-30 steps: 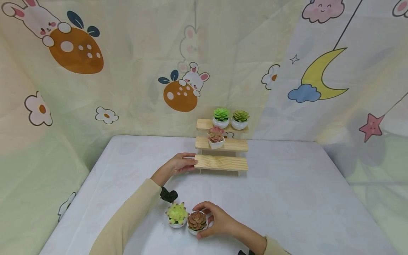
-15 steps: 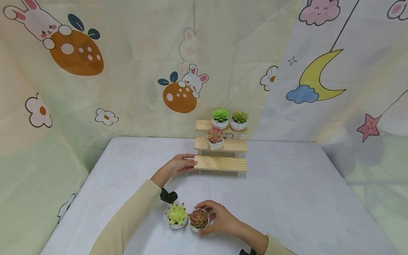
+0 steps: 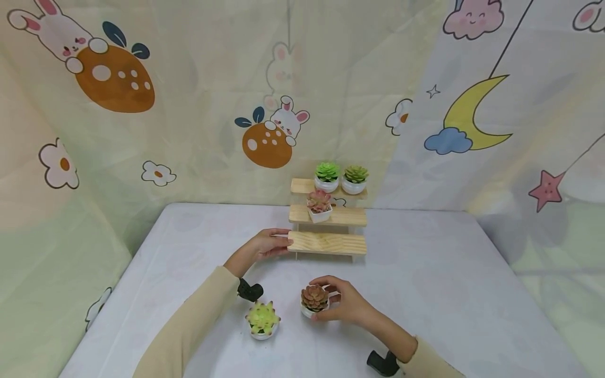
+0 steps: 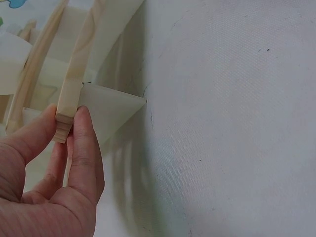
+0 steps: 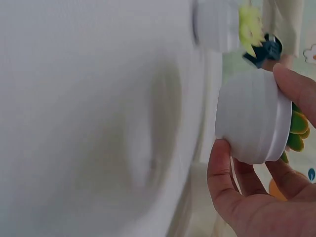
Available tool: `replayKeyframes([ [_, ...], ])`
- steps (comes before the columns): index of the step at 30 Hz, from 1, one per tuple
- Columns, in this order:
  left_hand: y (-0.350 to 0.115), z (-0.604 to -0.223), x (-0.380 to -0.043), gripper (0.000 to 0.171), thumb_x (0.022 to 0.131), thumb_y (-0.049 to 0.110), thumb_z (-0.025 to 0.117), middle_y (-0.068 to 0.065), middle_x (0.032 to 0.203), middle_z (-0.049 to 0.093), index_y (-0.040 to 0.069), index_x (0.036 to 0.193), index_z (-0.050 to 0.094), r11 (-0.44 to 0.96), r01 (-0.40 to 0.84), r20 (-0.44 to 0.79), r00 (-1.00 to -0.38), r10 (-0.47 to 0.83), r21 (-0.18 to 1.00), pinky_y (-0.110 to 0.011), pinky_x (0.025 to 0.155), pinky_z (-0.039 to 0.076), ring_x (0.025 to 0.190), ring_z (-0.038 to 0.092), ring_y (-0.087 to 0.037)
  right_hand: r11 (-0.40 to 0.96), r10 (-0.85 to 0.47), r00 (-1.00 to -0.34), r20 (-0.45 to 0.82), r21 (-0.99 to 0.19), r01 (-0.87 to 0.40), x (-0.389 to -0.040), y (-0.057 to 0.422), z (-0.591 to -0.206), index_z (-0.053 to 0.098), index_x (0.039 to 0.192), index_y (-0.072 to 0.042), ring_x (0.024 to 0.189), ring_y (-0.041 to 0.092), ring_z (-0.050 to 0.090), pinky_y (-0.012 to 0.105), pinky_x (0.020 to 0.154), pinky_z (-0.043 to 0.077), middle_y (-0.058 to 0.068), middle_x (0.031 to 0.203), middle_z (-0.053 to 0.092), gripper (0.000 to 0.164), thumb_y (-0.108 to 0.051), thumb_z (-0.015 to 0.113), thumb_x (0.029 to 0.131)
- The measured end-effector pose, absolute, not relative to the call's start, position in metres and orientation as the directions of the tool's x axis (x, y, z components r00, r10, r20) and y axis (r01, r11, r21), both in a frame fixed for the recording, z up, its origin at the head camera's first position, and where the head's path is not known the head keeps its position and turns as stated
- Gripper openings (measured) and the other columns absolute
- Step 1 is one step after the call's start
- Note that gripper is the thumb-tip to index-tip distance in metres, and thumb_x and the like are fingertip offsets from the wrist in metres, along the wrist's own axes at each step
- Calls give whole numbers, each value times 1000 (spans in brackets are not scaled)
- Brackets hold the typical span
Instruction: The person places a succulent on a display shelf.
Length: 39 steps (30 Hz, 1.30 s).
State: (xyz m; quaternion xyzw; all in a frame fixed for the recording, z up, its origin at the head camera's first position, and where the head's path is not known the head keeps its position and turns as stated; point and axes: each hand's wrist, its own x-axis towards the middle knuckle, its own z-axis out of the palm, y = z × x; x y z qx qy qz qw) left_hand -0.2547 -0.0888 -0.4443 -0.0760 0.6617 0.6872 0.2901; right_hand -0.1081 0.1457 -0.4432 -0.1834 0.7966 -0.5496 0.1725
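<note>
A brown potted succulent (image 3: 314,298) in a round white pot (image 5: 252,116) is gripped between the thumb and fingers of my right hand (image 3: 347,303); the right wrist view shows the pot lifted off the table. My left hand (image 3: 266,244) pinches the left end of the lowest board (image 4: 74,84) of a three-step wooden stand (image 3: 327,243). On the stand's top step are a bright green succulent (image 3: 327,173) and a darker green one (image 3: 355,177). A pink succulent (image 3: 319,202) in a squarish white pot occupies the left half of the middle step.
A yellow-green spiky succulent (image 3: 262,319) in a white pot stands on the white-covered table (image 3: 425,294), near my left forearm. Behind the stand hangs a patterned cloth backdrop (image 3: 198,121). Dark wrist devices (image 3: 249,290) sit at both sleeves.
My right hand has lifted the brown succulent from beside the yellow-green one and carried it right and toward the stand. The left hand stays on the board.
</note>
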Motion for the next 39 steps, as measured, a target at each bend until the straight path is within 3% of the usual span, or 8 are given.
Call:
replayKeyframes([
  [10, -89, -443, -253, 52, 93, -1, 62, -9, 97, 62, -3, 142, 44, 49, -494, -485, -824, 293, 868, -25, 77, 60, 73, 64, -10, 402, -400, -916, 30, -892, -204, -133, 169, -413, 57, 128, 0, 100, 22, 57, 35, 81, 56, 16, 120, 60, 62, -14, 86, 75],
  [18, -89, -443, -254, 52, 93, -2, 63, -8, 94, 62, -3, 141, 44, 40, -494, -483, -826, 291, 868, -26, 77, 60, 72, 64, -10, 433, -311, -950, 41, -883, -180, -154, 180, -391, 54, 130, 1, 104, 27, 57, 41, 87, 54, 18, 123, 57, 65, -15, 85, 76],
  [28, -88, -445, -253, 52, 93, -2, 63, -8, 93, 62, -3, 141, 44, 41, -492, -481, -825, 298, 869, -23, 72, 60, 72, 63, -10, 396, -184, -980, 74, -907, -143, -175, 188, -382, 54, 131, -1, 99, 21, 56, 22, 77, 54, 18, 124, 57, 61, -12, 83, 78],
  [34, -88, -447, -253, 52, 92, -2, 63, -7, 92, 62, -3, 141, 45, 31, -495, -482, -827, 291, 868, -23, 71, 60, 72, 63, -10, 377, -126, -990, 70, -919, -113, -186, 192, -378, 54, 133, -3, 101, 21, 55, 18, 76, 52, 17, 127, 55, 61, -11, 82, 79],
  [39, -89, -446, -252, 51, 93, -3, 62, -9, 94, 61, -4, 141, 44, 25, -489, -474, -832, 289, 872, -22, 71, 60, 73, 63, -11, 398, -87, -995, 55, -914, -85, -197, 195, -377, 49, 138, -4, 108, 29, 54, 22, 81, 49, 20, 133, 51, 65, -15, 80, 82],
])
